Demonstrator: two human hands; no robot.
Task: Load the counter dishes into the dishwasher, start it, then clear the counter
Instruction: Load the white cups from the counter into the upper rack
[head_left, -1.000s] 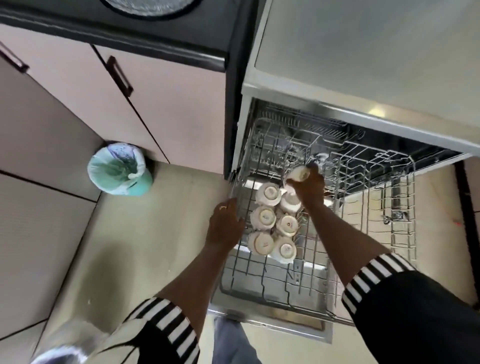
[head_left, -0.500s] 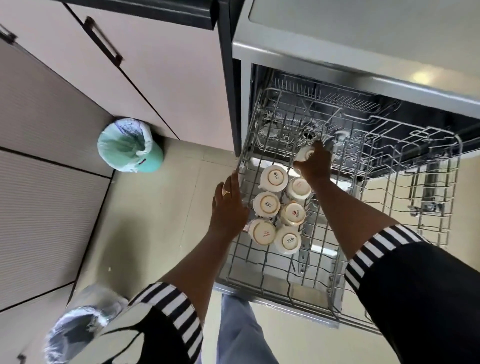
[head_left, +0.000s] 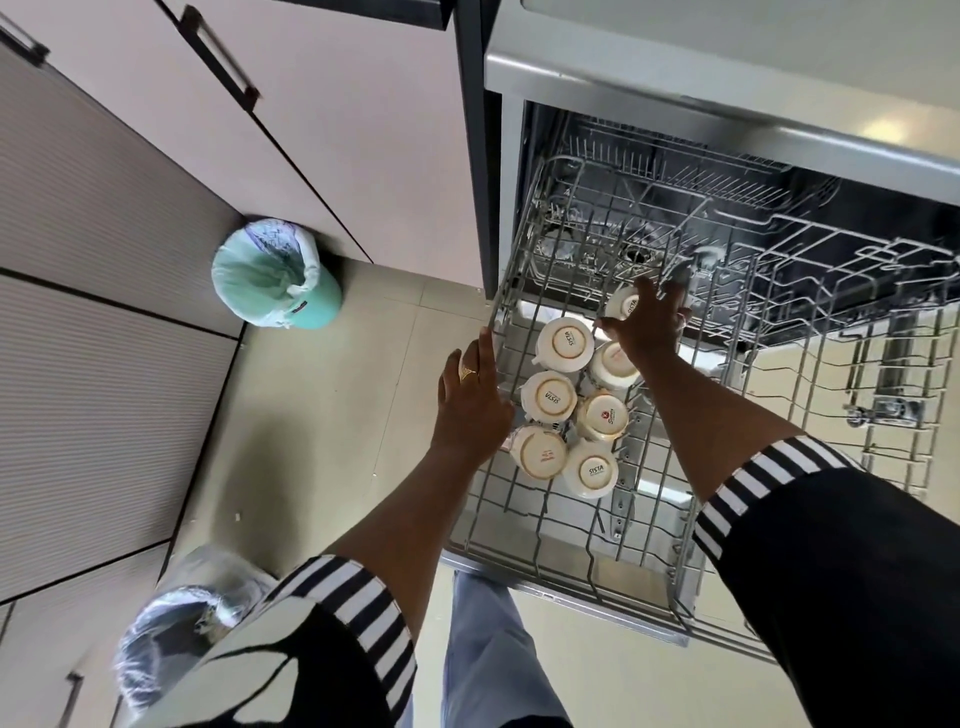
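The dishwasher's wire upper rack (head_left: 779, 395) is pulled out in front of me. Several white cups (head_left: 549, 396) stand upside down in two rows at its left side. My right hand (head_left: 647, 332) is closed over another white cup (head_left: 623, 305) at the far end of the rows, holding it upside down against the rack. My left hand (head_left: 475, 400) rests on the rack's left edge with fingers extended, holding nothing. The dishwasher (head_left: 727, 93) body stands open behind the rack.
A green bin with a white liner (head_left: 272, 280) stands on the floor to the left by the cabinet doors (head_left: 322, 114). A second bin with a clear bag (head_left: 171, 629) sits near my left sleeve. My legs are below the rack's front.
My right hand has carried the cup a little further back along the row and lowered it onto the rack. My left hand slid up the rack's left edge. The view tilted downward.
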